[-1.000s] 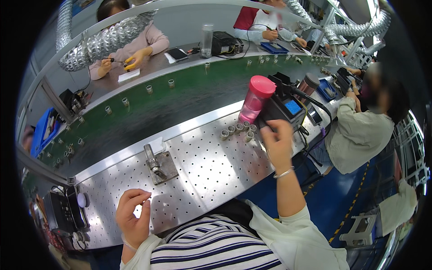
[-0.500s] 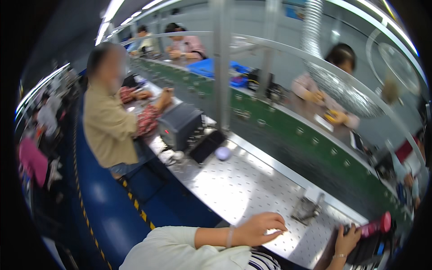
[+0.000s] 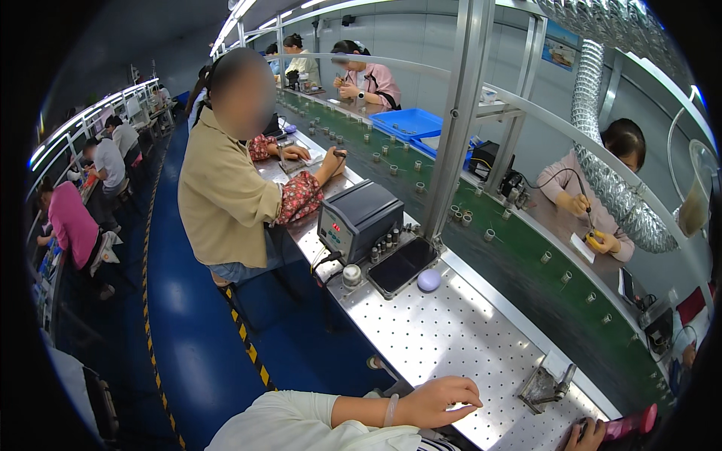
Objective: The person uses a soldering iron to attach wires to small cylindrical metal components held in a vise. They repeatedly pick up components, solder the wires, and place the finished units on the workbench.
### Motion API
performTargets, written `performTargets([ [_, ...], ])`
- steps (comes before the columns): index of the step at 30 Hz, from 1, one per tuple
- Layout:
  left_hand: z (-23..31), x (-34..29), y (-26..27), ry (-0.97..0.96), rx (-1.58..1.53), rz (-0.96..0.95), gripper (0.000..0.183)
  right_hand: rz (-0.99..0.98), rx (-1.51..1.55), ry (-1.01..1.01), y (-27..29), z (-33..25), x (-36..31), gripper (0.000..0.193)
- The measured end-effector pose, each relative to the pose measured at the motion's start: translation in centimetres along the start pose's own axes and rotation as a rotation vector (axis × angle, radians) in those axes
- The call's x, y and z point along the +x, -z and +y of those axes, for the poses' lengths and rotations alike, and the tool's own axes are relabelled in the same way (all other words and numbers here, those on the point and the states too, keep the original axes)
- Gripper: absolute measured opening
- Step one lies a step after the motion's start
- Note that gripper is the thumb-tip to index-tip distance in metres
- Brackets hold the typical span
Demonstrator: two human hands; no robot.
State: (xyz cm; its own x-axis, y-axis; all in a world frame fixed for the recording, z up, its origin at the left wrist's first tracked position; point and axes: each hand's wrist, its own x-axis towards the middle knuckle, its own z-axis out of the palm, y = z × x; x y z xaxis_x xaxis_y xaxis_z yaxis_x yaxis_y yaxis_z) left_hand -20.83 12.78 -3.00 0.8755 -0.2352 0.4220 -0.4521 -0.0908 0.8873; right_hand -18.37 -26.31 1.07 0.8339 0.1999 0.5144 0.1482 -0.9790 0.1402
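My left hand (image 3: 440, 401) is over the near edge of the perforated metal worktop (image 3: 451, 331). Its fingers bend loosely, the thumb stands apart from them, and nothing shows in its grasp. At the lower right my right hand (image 3: 588, 436), partly cut off by the frame, curls its fingers at a small dark thing I cannot make out. Close beside it lies a pink cylinder with a red end (image 3: 633, 423). A small metal fixture with a lever (image 3: 545, 387) stands on the worktop between my hands, apart from both.
Farther left are a lilac round object (image 3: 429, 280), a black flat slab (image 3: 404, 267) and a dark soldering station (image 3: 361, 222). A green conveyor (image 3: 519, 263) carries several small metal cylinders behind the worktop. A co-worker in beige (image 3: 226, 195) sits at left; another across the conveyor holds a soldering iron (image 3: 585, 199).
The view has turned, so the scene sits farther right and lower. My right hand now shows less, at the bottom edge. My left hand keeps nearly the same pose.
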Motion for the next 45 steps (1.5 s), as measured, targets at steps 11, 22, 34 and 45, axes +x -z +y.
performTargets([
  [11, -0.1, -0.8, 0.8, 0.056, -0.003, -0.024, 0.014, -0.049, 0.286, -0.076, -2.2, 1.2, -0.6, 0.023],
  [22, 0.0, -1.2, 1.5, 0.091, 0.03, -0.042, 0.014, -0.104, 0.177, -0.079, -1.6, 1.1, -0.2, 0.027],
  [34, -0.2, -1.3, 0.6, 0.038, 0.001, -0.07, 0.015, -0.087, 0.186, 0.012, -1.9, 2.0, -0.4, 0.027],
  [45, -0.7, -1.2, -0.6, 0.247, -0.242, -0.253, 0.015, 0.384, 1.41, -0.963, -3.8, 4.6, 0.1, 0.027],
])
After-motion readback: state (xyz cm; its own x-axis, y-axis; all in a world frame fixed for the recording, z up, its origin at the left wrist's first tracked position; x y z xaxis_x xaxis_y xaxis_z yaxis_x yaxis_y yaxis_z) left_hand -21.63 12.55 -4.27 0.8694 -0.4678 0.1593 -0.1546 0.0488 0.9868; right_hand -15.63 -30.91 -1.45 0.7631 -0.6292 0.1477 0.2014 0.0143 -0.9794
